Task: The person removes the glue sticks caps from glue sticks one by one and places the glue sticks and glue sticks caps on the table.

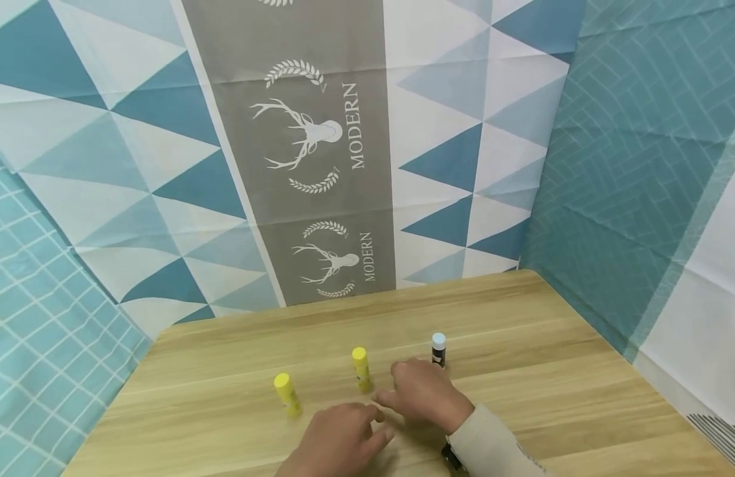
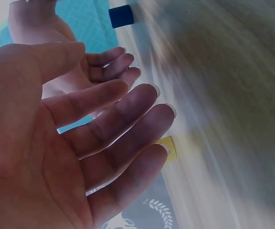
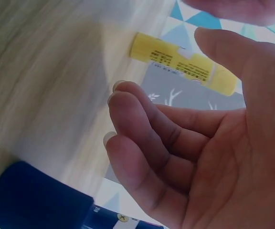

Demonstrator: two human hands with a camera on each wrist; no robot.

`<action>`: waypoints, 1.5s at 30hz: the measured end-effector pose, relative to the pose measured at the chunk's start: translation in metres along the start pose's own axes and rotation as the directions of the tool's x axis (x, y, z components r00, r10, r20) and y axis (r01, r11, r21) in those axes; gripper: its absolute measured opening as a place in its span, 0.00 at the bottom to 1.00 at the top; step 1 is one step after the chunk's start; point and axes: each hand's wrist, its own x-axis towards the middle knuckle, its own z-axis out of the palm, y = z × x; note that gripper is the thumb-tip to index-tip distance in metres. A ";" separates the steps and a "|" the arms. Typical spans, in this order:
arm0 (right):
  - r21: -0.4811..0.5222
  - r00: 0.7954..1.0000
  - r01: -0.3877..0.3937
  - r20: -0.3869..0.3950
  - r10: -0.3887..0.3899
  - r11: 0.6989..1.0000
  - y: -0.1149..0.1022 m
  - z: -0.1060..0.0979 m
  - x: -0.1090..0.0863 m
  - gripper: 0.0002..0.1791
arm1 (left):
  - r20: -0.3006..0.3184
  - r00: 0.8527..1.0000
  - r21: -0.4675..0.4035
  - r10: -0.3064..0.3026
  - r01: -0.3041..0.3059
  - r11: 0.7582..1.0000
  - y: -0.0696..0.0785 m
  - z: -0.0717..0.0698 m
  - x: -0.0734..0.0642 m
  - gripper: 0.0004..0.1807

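Note:
Three glue sticks stand upright on the wooden table. One yellow glue stick (image 1: 287,395) is at the left, and another yellow glue stick (image 1: 362,370) stands in the middle, just beyond the hands. Farther right is a dark glue stick (image 1: 439,351) with a pale top, its lower part hidden behind my right hand (image 1: 423,394). That hand has loosely bent fingers and holds nothing; in the right wrist view the dark glue stick (image 3: 37,198) is beside it. My left hand (image 1: 337,437) lies nearer the front, fingers relaxed, palm bare in the left wrist view.
The wood-grain table (image 1: 242,351) runs back to a patterned cloth wall (image 1: 439,152) with deer prints. Blue tiled cloth (image 1: 39,265) hangs at the left and teal cloth (image 1: 635,152) at the right.

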 end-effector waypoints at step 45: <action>0.142 0.994 -0.082 0.087 0.070 0.987 -0.019 0.024 0.052 0.24 | 0.120 0.991 -0.105 -0.063 0.075 0.992 -0.013 -0.004 -0.016 0.16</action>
